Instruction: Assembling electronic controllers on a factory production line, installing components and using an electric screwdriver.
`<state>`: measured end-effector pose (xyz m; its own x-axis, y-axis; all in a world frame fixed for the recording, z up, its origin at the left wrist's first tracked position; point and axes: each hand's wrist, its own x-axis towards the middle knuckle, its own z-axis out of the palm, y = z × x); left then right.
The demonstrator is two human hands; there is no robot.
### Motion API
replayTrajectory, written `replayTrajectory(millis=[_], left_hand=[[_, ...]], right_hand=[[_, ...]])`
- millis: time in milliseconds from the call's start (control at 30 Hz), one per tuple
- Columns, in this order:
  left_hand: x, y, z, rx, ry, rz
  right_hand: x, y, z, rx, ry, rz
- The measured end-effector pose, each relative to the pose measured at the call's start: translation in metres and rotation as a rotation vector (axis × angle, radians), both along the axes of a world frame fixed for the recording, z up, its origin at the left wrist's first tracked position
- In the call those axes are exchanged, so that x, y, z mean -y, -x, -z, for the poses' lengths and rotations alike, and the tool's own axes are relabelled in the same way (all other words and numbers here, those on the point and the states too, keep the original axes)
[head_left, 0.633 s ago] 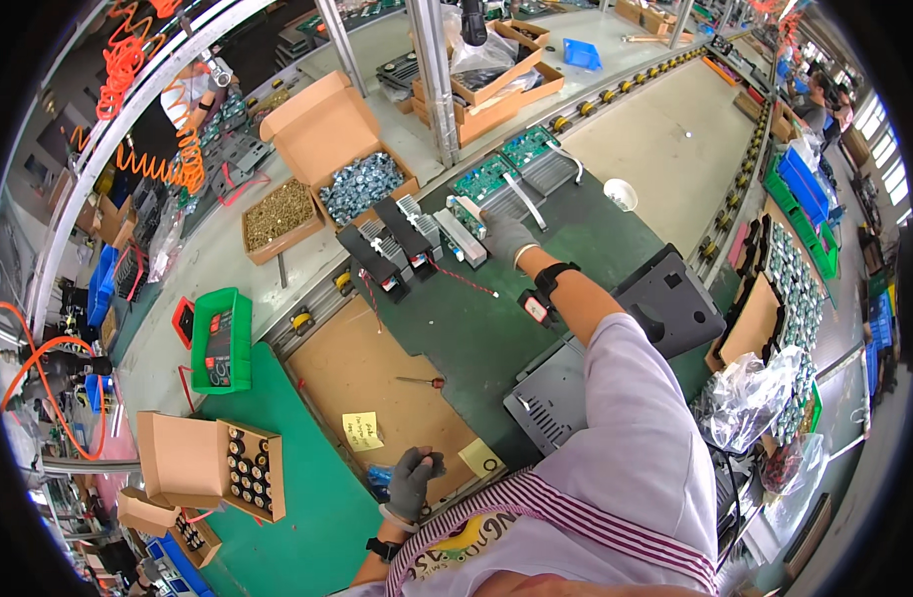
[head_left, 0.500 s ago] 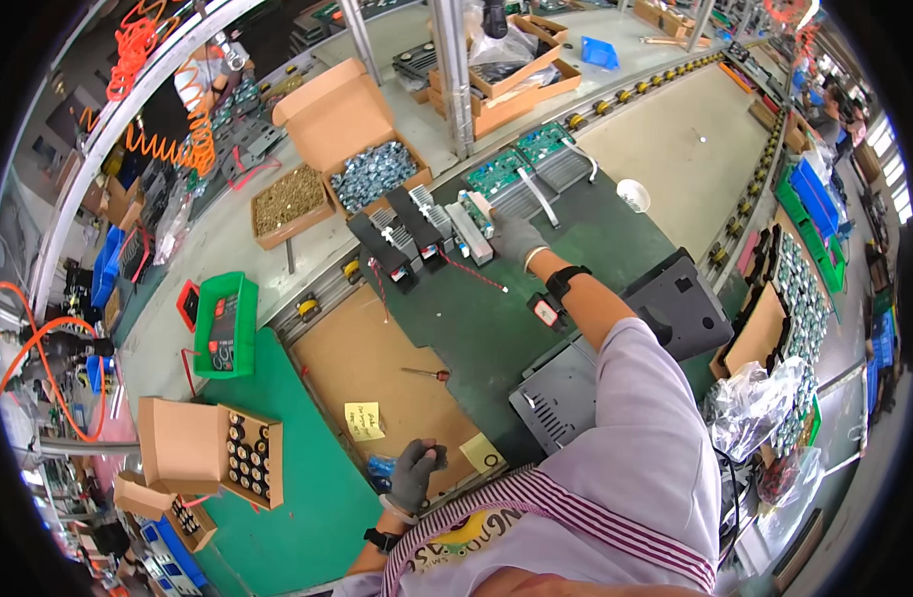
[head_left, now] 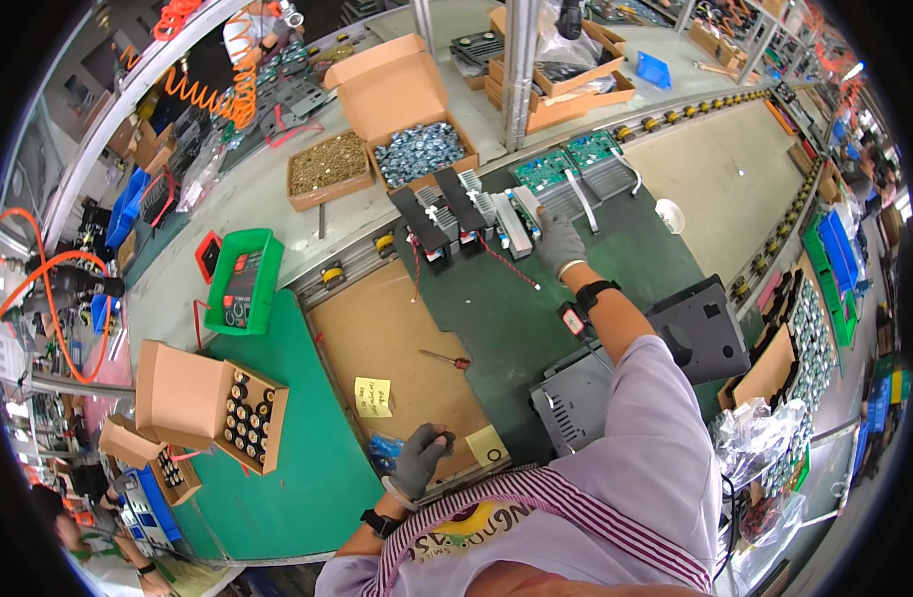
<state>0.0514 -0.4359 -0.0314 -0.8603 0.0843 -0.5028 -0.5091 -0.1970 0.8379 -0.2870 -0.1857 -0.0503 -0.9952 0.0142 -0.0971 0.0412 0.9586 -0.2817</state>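
My right hand (head_left: 563,245), in a grey glove, reaches out to a row of heat sink parts. Its fingers rest against the right side of a narrow heat sink module with a green board (head_left: 524,211); the grip is partly hidden. To the left of this module stand black-sided heat sinks (head_left: 439,217), from which twisted red wires (head_left: 511,269) trail. Beyond my right hand lie green circuit boards on a wide heat sink (head_left: 566,171). My left hand (head_left: 419,462), also gloved, hovers curled over the near edge of the brown board (head_left: 367,323). What its fingers hold, if anything, is hidden.
A screwdriver (head_left: 445,359) and yellow notes (head_left: 373,396) lie on the brown board. Black housings (head_left: 700,333) sit beside my right arm. Boxes of brass screws (head_left: 327,169) and silver parts (head_left: 422,154) stand behind. A green bin (head_left: 268,289) and a capacitor box (head_left: 248,418) are left.
The whole view has swung, so the bench appears shifted to the right. My right hand stays at the heat sink module, and my left hand keeps its curled pose near the board's edge.
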Motion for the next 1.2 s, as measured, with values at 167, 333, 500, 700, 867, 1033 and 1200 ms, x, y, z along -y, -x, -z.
replayTrajectory(millis=[167,333,500,700,867,1033,1200], left_hand=[[0.001,-0.006,0.0,0.034,-0.061,-0.025],[0.009,-0.015,0.008,-0.057,-0.027,-0.029],[0.015,-0.024,0.004,-0.099,0.009,0.01],[0.021,-0.049,0.008,-0.082,0.042,-0.037],[0.027,-0.067,0.006,-0.054,0.029,-0.086],[0.033,-0.075,0.006,-0.032,-0.017,-0.203],[0.04,-0.035,0.016,-0.048,0.164,-0.161]], right_hand=[[-0.033,0.016,0.048,-0.084,-0.047,-0.22],[-0.011,-0.013,-0.051,0.178,-0.066,-0.068],[-0.028,-0.032,-0.079,0.149,0.008,-0.251],[0.017,-0.039,-0.068,0.054,-0.12,-0.264],[0.052,-0.027,-0.038,0.103,-0.159,-0.146],[0.058,-0.014,-0.017,-0.033,-0.183,-0.16],[0.068,-0.027,-0.049,0.009,-0.269,-0.259]])
